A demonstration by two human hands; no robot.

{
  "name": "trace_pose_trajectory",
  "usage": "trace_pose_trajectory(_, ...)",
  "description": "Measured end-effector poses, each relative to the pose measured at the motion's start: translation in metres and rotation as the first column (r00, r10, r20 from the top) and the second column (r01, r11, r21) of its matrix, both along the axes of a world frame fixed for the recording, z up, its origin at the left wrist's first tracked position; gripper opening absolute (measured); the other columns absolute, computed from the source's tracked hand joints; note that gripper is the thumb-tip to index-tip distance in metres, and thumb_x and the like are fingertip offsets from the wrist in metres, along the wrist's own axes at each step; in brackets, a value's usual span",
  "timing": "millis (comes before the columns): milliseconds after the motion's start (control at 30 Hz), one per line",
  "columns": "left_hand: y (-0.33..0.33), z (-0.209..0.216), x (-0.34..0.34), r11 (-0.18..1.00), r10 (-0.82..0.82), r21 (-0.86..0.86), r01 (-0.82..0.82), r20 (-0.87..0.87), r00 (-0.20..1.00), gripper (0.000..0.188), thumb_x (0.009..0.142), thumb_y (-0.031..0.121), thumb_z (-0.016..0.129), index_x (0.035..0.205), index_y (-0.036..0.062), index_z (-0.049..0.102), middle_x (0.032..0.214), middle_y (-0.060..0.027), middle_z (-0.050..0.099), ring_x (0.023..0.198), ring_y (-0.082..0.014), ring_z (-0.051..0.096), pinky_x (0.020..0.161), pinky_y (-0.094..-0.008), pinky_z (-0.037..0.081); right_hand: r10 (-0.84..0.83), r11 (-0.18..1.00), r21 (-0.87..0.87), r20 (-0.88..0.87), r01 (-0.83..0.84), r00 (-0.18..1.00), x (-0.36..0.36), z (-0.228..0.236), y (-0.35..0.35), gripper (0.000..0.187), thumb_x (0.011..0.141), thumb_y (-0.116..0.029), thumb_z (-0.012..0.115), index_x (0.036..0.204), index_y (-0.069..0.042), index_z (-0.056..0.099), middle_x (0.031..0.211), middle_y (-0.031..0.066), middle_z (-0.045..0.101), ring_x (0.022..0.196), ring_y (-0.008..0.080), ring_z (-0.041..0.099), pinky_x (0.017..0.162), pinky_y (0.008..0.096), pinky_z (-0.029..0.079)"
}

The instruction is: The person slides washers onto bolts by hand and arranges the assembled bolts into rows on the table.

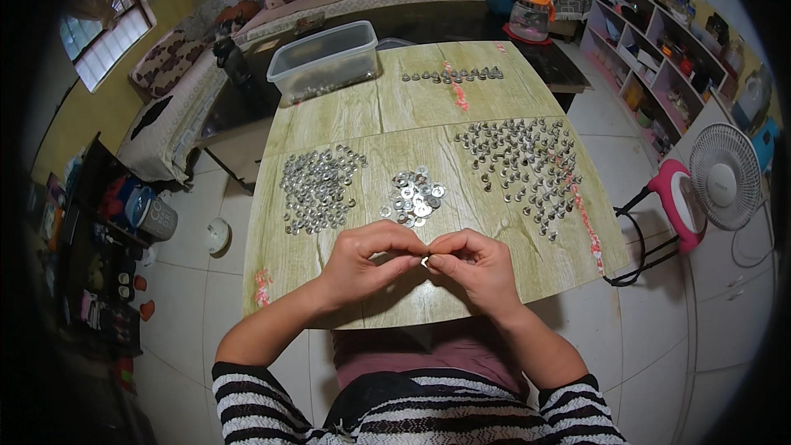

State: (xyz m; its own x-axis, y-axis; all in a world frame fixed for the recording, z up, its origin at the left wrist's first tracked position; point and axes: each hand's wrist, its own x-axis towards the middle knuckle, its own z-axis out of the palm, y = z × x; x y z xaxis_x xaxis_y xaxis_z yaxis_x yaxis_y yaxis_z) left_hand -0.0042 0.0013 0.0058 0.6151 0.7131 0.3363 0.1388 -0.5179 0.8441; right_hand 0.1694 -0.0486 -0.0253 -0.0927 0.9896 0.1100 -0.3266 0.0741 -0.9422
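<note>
pinched piece (426, 261) mostly hidden, sleeves (254, 405) cut off

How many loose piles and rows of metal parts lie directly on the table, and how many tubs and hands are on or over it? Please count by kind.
Loose piles: 3 (left pile, middle pile, right pile)
Row: 1
Tub: 1
Hands: 2 (left hand, right hand)
Total: 7
</note>
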Motion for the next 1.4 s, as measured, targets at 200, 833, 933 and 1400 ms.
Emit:
trace_pose_trajectory(200,-0.002,0.0,0.003,0.999,-0.009,-0.032,0.01,0.034,0.999,0.015,0.07,-0.003,0.061,0.084,-0.0004,0.061,0.084,-0.0091,0.057,0.076,-0.0148,0.057,0.065,-0.0234,0.048,0.025,0.999,-0.025,-0.051,-0.027,0.998,0.002,0.0,0.001,0.01,0.075,0.002,0.057,0.084,0.004,0.054,0.079,0.0086,0.057,0.069,0.0116,0.056,0.064,0.0213,0.048)
trace_pose_trajectory(833,-0.002,-0.007,0.003,0.984,-0.034,-0.172,0.052,0.109,0.993,0.015,0.074,0.0,0.059,0.089,-0.0022,0.058,0.091,-0.008,0.053,0.082,-0.0136,0.054,0.071,-0.0229,0.047,0.017,1.0,0.007,-0.023,-0.017,1.0,0.001,-0.002,0.002,0.01,0.076,0.0,0.058,0.083,0.004,0.054,0.079,0.0078,0.057,0.07,0.0104,0.056,0.064,0.0205,0.048)
trace_pose_trajectory(933,-0.001,-0.008,0.001,0.987,-0.039,-0.154,0.054,0.098,0.994,0.015,0.073,-0.002,0.059,0.088,-0.002,0.058,0.089,-0.0075,0.054,0.083,-0.0136,0.054,0.072,-0.0236,0.046,0.032,0.999,0.003,-0.051,-0.032,0.998,0.0,-0.003,0.003,0.01,0.075,0.0,0.058,0.084,0.003,0.053,0.078,0.0078,0.057,0.07,0.0102,0.056,0.064,0.0201,0.048)
trace_pose_trajectory(1400,-0.008,-0.008,0.009,0.97,0.039,-0.24,0.024,0.254,0.966,0.015,0.073,-0.002,0.059,0.088,-0.0024,0.057,0.089,-0.0086,0.054,0.086,-0.0145,0.054,0.077,-0.0254,0.045,0.049,0.996,-0.066,-0.149,-0.059,0.988,0.0,0.001,0.003,0.011,0.077,-0.001,0.056,0.086,0.004,0.052,0.077,0.0064,0.056,0.068,0.0078,0.054,0.06,0.017,0.045)
